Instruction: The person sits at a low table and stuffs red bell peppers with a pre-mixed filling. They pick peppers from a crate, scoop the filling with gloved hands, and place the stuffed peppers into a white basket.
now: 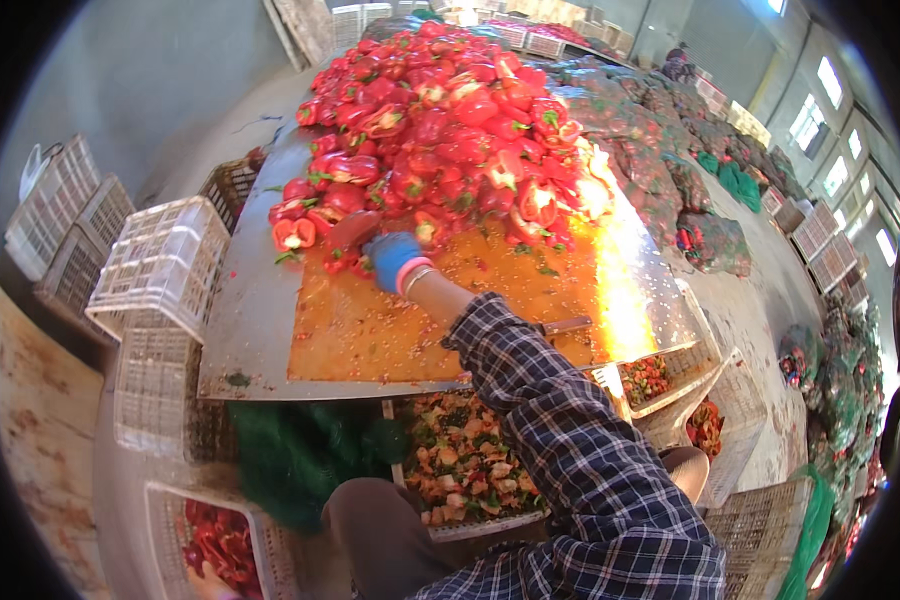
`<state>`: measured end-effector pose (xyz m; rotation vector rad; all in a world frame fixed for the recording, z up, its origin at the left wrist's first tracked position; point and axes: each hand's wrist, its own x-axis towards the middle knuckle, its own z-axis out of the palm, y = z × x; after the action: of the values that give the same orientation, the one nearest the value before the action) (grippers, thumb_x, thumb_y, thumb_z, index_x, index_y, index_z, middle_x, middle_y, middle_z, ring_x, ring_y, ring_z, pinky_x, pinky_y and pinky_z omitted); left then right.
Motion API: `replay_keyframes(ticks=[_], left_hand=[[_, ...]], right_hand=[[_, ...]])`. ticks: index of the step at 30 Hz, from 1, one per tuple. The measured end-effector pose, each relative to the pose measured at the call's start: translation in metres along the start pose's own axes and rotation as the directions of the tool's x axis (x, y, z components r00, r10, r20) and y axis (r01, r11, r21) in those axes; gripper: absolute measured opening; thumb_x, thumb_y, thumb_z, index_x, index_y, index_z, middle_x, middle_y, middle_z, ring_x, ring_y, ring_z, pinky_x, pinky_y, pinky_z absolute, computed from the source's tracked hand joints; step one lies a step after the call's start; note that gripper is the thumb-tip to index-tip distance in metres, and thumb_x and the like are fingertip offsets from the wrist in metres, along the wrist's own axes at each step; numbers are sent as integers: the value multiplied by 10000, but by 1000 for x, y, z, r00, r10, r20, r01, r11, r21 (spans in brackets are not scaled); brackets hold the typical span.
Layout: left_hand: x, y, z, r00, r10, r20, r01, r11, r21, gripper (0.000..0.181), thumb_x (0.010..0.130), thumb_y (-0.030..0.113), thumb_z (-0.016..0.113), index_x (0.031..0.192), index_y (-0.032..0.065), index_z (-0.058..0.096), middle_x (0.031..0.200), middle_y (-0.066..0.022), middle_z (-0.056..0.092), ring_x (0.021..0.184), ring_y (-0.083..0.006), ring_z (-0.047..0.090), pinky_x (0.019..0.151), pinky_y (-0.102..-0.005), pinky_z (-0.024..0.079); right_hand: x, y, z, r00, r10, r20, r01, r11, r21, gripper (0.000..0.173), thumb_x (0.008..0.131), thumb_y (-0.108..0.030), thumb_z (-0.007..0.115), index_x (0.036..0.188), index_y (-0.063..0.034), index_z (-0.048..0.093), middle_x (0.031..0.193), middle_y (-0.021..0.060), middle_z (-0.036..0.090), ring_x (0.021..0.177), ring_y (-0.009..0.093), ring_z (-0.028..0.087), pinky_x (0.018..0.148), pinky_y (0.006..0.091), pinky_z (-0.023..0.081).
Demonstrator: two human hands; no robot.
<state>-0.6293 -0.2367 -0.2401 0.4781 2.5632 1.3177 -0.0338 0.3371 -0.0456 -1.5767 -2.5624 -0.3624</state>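
My right hand (394, 259), in a blue glove with a pink cuff, reaches to the near left edge of a heap of red bell peppers (457, 142). A dull red, blurred shape (352, 229) lies at its fingers; whether it is gripped is unclear. My left hand (211, 581), partly cut off at the bottom left, is blurred over red pepper pieces (225, 536) in a white plastic crate (154, 525). The orange board (390, 337) on the metal table (247, 300) is strewn with seeds. A knife-like tool (568, 325) lies on the board, right of my forearm.
Below the table edge, a crate (487, 529) holds pepper cores and trimmings. Another crate (675, 397) with scraps stands at right. White crates (161, 262) are stacked left, beside green netting (307, 457). Mesh sacks of peppers (712, 244) fill the floor at right.
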Motion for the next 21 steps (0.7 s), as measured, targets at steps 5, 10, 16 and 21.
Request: replay_keyframes(ticks=[5, 10, 16, 21], left_hand=[[-113, 164, 39, 996, 54, -67, -44, 989, 143, 395, 882, 285, 749, 1121, -25, 694, 1309, -251, 596, 1126, -329, 595, 942, -360, 501], [-101, 227, 72, 924, 317, 212, -299, 947, -113, 416, 993, 234, 560, 1345, 11, 565, 1317, -144, 605, 1194, -248, 560, 1044, -367, 421], [-305, 446, 111, 599, 596, 535, -159, 743, -650, 453, 989, 288, 553, 1383, 65, 555, 1304, -125, 613, 1164, -224, 588, 921, -365, 497], [-433, 480, 174, 99, 381, 919, 536, 758, -372, 511, 982, 306, 559, 1428, 64, 500, 1323, -139, 587, 1164, -256, 589, 957, -384, 495]], right_hand=[[-41, 3, -32, 946, -18, 323, -9, 997, 82, 437, 775, -328, 672, 1206, -260, 696, 1071, 87, 737, 1007, 298, 696, 838, 415, 543], [-114, 33, -52, 959, 18, 284, -114, 939, 326, 748, 640, -574, 832, 1225, -140, 662, 1077, 137, 723, 1038, 336, 676, 875, 450, 535], [-220, 31, -132, 986, 79, 145, -155, 747, 646, 760, 717, -681, 751, 1042, -9, 611, 906, 225, 672, 867, 422, 650, 735, 468, 508], [-313, 1, -195, 995, 94, -23, -48, 686, 726, 660, 767, -661, 725, 936, -35, 601, 808, 210, 634, 773, 418, 634, 667, 469, 490]])
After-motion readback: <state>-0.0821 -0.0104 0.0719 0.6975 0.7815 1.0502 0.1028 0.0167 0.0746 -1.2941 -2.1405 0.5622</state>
